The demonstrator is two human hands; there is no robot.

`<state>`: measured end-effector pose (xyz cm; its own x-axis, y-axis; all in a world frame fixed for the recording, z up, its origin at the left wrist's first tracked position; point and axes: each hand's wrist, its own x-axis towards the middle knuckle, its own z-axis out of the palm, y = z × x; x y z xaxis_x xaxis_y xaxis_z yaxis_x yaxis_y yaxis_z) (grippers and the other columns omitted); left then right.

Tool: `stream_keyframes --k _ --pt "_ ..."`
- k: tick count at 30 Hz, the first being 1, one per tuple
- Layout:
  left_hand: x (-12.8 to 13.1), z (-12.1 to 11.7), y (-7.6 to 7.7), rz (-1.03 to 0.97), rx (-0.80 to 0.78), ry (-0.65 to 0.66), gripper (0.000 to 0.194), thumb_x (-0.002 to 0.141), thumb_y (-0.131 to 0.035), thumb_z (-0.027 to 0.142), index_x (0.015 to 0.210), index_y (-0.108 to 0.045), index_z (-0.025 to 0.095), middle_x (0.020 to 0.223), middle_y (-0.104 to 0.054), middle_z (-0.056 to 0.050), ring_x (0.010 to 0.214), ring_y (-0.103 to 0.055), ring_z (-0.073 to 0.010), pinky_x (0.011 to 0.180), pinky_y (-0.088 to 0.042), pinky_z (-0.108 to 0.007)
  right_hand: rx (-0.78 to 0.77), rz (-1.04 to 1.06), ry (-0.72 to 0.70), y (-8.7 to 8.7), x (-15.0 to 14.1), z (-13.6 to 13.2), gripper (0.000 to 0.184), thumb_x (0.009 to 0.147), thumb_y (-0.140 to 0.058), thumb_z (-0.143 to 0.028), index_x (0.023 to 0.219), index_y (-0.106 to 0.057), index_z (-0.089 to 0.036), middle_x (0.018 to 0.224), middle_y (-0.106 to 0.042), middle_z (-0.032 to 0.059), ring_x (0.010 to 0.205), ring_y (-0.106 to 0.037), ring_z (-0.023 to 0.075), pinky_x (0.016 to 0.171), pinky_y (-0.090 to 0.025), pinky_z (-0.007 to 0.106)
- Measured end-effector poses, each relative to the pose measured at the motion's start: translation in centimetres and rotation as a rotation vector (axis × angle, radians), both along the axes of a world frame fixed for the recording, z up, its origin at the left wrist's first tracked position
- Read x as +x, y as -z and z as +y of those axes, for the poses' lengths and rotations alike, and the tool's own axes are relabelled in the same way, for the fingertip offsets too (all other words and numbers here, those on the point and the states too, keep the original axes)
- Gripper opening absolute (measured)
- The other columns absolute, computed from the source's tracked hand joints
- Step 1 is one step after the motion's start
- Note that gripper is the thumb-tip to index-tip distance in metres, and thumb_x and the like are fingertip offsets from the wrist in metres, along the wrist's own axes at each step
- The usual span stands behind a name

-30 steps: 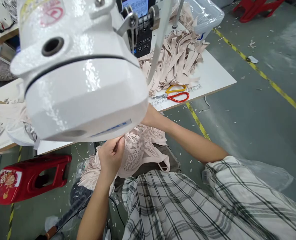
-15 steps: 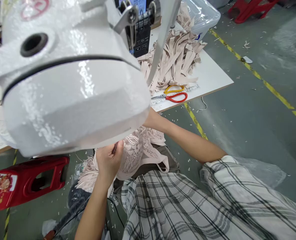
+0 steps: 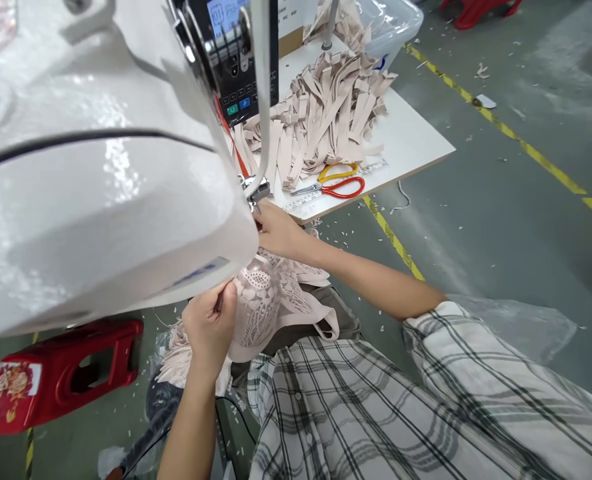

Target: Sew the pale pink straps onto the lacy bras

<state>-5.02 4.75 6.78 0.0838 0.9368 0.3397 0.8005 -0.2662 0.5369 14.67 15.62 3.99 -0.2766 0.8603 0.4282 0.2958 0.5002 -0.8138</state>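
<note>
- Grip, left hand point(image 3: 209, 327): pinched closed on lace garment point(image 3: 261, 310).
- Right hand point(image 3: 282, 232): beside sewing machine point(image 3: 126, 207), fingertips hidden, hold cannot be told.
- Scissors point(image 3: 326, 189): on tabletop point(image 3: 416, 137).

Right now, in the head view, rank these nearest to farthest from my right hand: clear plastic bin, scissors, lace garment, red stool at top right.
From your right hand:
1. Lace garment: just below it in the picture.
2. Scissors: above and to the right.
3. Clear plastic bin: farther up and right.
4. Red stool: top right, on the floor.
</note>
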Motion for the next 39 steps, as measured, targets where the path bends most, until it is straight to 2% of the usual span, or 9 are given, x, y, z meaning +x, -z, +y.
stream_keyframes --k 5,17,24,39 --pt "-0.2 -0.1 -0.1 -0.016 0.024 -0.011 0.017 0.089 -0.063 0.024 0.096 -0.079 0.021 0.096 -0.079 -0.003 0.087 -0.073 -0.0168 0.076 -0.053 -0.023 -0.039 0.010 -0.007 -0.1 -0.1 -0.1 0.007 0.081 -0.057 -0.013 0.086 -0.058 -0.018 0.098 -0.056 0.0043 0.085 -0.048 0.0160 0.074 -0.039 0.029" --pt "-0.5 -0.4 -0.1 -0.054 0.034 -0.086 0.016 0.087 -0.065 0.021 0.096 -0.078 0.020 0.093 -0.078 -0.005 0.084 -0.072 -0.0169 0.073 -0.054 -0.024 -0.020 -0.012 -0.013 0.0 -0.5 0.0 0.002 0.083 -0.057 -0.015 0.085 -0.057 -0.016 0.100 -0.055 0.0044 0.092 -0.052 0.0168 0.078 -0.039 0.029" --pt "-0.8 -0.5 -0.1 -0.084 0.047 -0.127 0.015 0.086 -0.066 0.021 0.094 -0.078 0.019 0.092 -0.078 -0.005 0.085 -0.072 -0.0173 0.078 -0.055 -0.026 -0.004 0.018 -0.002 0.2 -0.6 0.0 0.002 0.082 -0.059 -0.017 0.083 -0.060 -0.017 0.096 -0.057 0.0034 0.088 -0.052 0.0160 0.077 -0.040 0.028" --pt "-1.5 -0.5 -0.3 -0.113 0.015 -0.231 0.017 0.087 -0.064 0.029 0.090 -0.077 0.018 0.087 -0.077 -0.005 0.085 -0.071 -0.0178 0.078 -0.055 -0.028 -0.079 0.031 -0.015 -0.3 -0.7 -0.6 0.004 0.081 -0.061 -0.020 0.083 -0.063 -0.017 0.097 -0.058 0.0039 0.084 -0.054 0.0165 0.074 -0.041 0.028"
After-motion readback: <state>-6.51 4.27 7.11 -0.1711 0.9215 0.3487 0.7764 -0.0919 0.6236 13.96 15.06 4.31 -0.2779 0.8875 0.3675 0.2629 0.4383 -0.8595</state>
